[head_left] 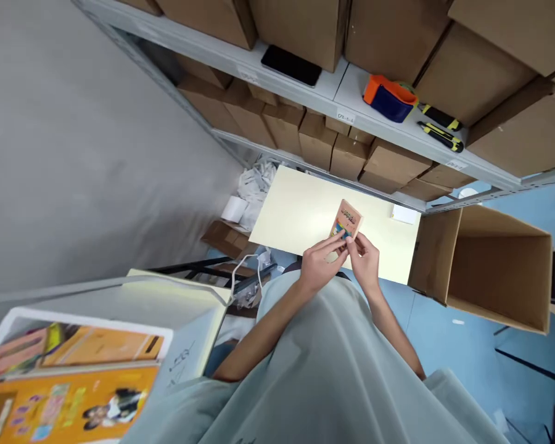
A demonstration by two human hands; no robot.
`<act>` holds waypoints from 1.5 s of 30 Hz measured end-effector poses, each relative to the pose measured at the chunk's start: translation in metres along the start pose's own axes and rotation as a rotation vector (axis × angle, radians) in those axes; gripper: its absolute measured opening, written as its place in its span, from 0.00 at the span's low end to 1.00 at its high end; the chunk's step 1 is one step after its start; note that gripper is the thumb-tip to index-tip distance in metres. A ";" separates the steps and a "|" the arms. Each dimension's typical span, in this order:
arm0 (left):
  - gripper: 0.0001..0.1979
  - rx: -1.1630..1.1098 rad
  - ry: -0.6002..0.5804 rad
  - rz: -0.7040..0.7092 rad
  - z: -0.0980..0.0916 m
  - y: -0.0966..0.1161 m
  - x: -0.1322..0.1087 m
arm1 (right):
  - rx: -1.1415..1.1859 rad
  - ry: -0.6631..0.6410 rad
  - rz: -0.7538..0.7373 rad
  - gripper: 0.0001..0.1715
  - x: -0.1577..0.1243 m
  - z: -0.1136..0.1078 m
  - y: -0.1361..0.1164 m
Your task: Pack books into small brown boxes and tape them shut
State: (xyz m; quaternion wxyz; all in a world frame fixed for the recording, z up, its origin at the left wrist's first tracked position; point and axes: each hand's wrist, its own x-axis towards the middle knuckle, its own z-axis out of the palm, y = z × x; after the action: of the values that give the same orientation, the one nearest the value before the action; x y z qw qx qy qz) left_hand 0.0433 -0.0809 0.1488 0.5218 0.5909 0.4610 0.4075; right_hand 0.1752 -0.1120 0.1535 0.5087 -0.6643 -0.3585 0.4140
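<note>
A small peach-coloured booklet or flat pack [349, 216] with a colourful printed front is held up over the pale yellow tabletop [296, 203]. Around its lower left side, the fingers of my left hand [321, 264] are closed, with fingertips lying on the printed front. My right hand [365, 259] pinches its lower right corner, the thumb on the front. The two hands almost meet at the bottom edge, which they partly hide. Whether it is a booklet or a thin box I cannot tell.
A white pad [404, 214] lies at the table's right end, beside an open cardboard box [499, 271]. Shelves ahead hold brown boxes, a black phone [291, 65], a tape dispenser [389, 98] and box cutters [441, 136]. A white bin [166, 336] of printed packs stands at left.
</note>
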 end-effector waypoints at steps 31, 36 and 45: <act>0.26 -0.423 -0.311 -0.374 -0.077 -0.017 0.067 | 0.116 0.255 0.027 0.36 0.011 0.031 0.002; 0.26 -0.423 -0.244 -0.334 -0.047 -0.011 0.055 | 0.088 0.242 -0.007 0.37 0.011 0.003 0.008; 0.25 -0.299 -0.108 -0.266 0.018 -0.002 0.034 | 0.115 0.210 0.014 0.40 0.020 -0.053 0.025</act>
State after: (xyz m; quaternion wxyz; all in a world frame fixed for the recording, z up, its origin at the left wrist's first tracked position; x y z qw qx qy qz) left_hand 0.0682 -0.0519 0.1445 0.6770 0.4616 0.4407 0.3666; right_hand 0.2334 -0.1204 0.1328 0.5779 -0.6761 -0.2741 0.3656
